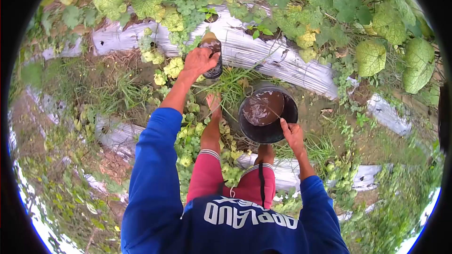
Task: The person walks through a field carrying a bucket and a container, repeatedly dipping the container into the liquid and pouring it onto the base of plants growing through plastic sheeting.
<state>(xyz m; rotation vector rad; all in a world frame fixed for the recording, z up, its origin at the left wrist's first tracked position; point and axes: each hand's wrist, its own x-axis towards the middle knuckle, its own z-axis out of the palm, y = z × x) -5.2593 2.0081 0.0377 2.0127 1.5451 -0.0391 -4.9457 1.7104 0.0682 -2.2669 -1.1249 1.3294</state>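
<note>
My left hand (pixel 200 61) is closed around a dark, can-like container (pixel 214 71) above the edge of the plastic-covered bed. Brown, muddy-looking liquid (pixel 210 44) shows at the container's far end, which points away from me. On the other side, my right hand (pixel 293 134) has its fingers closed at the near right of a black bucket (pixel 245 127), apparently on its thin handle. The bucket hangs tilted in front of my right leg. Brown liquid (pixel 263 108) with pale froth fills part of it.
Silvery plastic mulch (pixel 263 59) covers a raised bed across the front, with small seedlings (pixel 260 30) in its holes. Leafy vines (pixel 348 7) hang along the far side. Grass (pixel 230 84) and weeds grow around my bare foot (pixel 213 101). More mulched strips (pixel 117 134) lie behind.
</note>
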